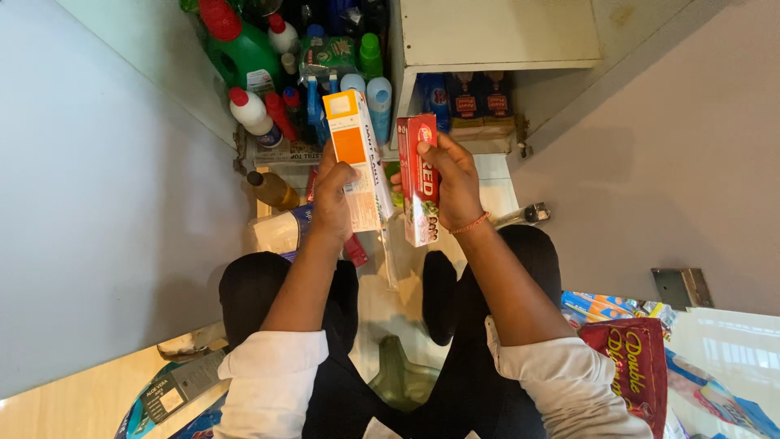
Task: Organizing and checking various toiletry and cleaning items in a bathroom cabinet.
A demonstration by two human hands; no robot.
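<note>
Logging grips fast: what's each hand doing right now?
Left hand: closed on orange-and-white box.
Right hand: closed on red box.

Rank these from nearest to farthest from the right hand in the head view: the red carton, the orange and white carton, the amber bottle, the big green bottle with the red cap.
1. Red carton: held in the right hand.
2. Orange and white carton: just left of it, in the left hand.
3. Amber bottle: lying farther left, beside the cabinet door.
4. Green bottle: top left, back inside the cabinet.
</note>
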